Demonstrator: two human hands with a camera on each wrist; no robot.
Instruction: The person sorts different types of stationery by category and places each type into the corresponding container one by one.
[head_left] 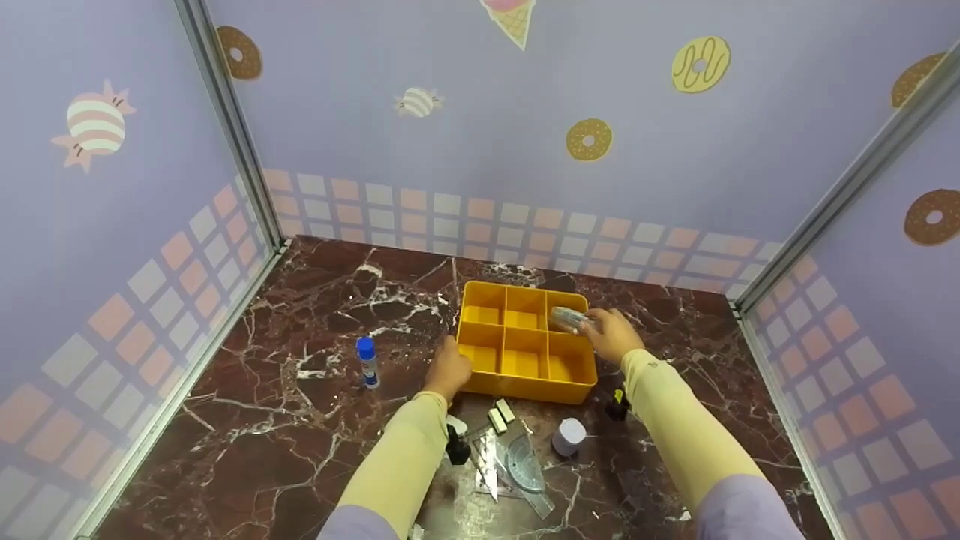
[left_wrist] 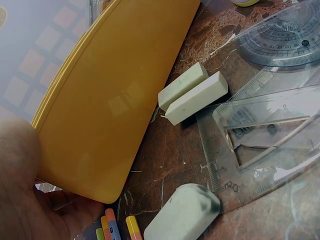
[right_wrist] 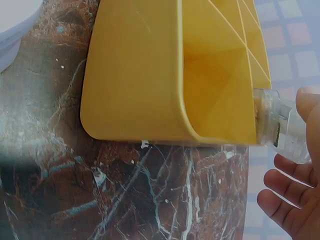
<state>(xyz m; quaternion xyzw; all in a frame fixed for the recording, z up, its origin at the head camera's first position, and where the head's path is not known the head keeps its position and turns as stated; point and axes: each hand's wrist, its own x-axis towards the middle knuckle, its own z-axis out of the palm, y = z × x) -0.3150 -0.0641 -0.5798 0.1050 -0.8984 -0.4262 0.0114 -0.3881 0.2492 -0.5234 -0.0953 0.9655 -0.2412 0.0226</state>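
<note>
A yellow compartment box (head_left: 526,386) stands on the dark marbled table, its six-part layout split by thin walls. At its left front corner, my left hand (head_left: 448,369) grips the side; the left wrist view shows fingers curled under the box's lower corner. My right hand (head_left: 615,335) holds a clear plastic object (head_left: 570,318) over the back right compartment. In the right wrist view the thumb lies against the clear object (right_wrist: 282,125), close past the box's wall; its exact kind does not show.
Two white erasers (left_wrist: 195,95) lie before the box, beside a clear set square and protractor (head_left: 523,463). A larger white eraser (left_wrist: 184,212) and colored sticks (left_wrist: 111,225) are near the left hand. A blue-capped glue stick (head_left: 367,362) stands left, a white-lidded container (head_left: 568,436) at front right.
</note>
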